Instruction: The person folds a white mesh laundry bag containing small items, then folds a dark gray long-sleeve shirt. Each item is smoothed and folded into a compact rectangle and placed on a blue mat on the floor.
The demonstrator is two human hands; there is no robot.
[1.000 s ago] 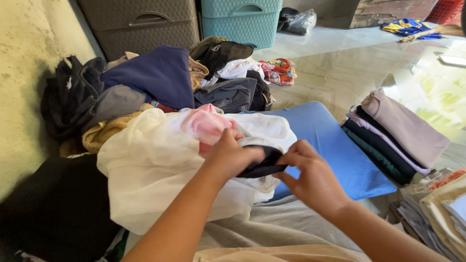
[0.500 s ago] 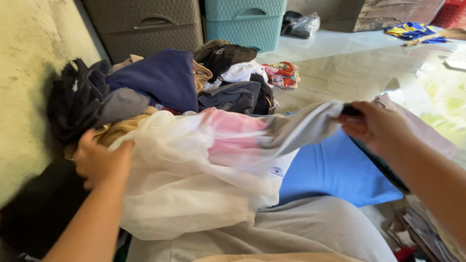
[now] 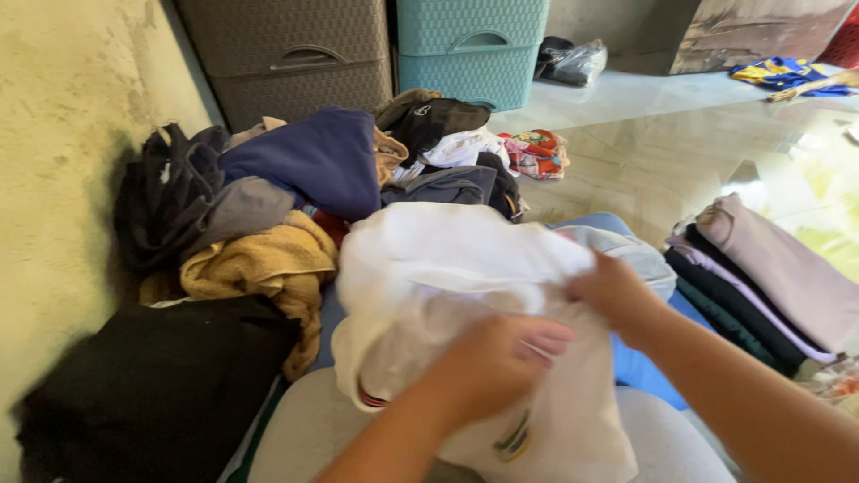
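Head view shows a white garment (image 3: pixel 447 268) bunched in front of the person, above a grey cloth (image 3: pixel 304 429) in the lower middle of the picture. The left hand (image 3: pixel 501 362) has a closed grip on the white fabric near its lower part, fingers curled into the cloth. The right hand (image 3: pixel 613 291) pinches the same garment at its right edge, also closed on it. Under the garment, a blue cloth (image 3: pixel 640 371) shows at the right side. Just left of the garment lies a yellow towel (image 3: pixel 268 264), and below the towel a black cloth (image 3: pixel 152 394). Behind is a pile with a navy garment (image 3: pixel 313 161) on top. At the right, a stack of folded clothes (image 3: pixel 769 277) sits on the shiny floor (image 3: pixel 644 152). Two drawer units, one grey (image 3: pixel 286 54) and one teal (image 3: pixel 470 45), stand at the back.
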